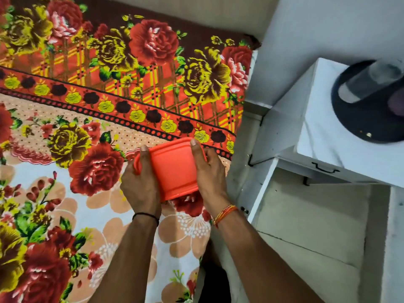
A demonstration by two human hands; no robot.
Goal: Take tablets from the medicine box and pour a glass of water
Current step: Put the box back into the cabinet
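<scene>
An orange plastic medicine box (173, 169) is held over the edge of a bed, tilted so its side faces me. My left hand (140, 186) grips its left end, where the lid rim shows. My right hand (208, 171) clasps its right side, thumb on the upper edge. What is inside the box is hidden. A glass (369, 80) stands on a dark round tray (360, 119) at the upper right, blurred.
A floral blanket (98, 95) covers the bed on the left. To the right stands a white bedside cabinet (314, 132) with an open white drawer (306, 206) below its top. The floor gap between bed and cabinet is narrow.
</scene>
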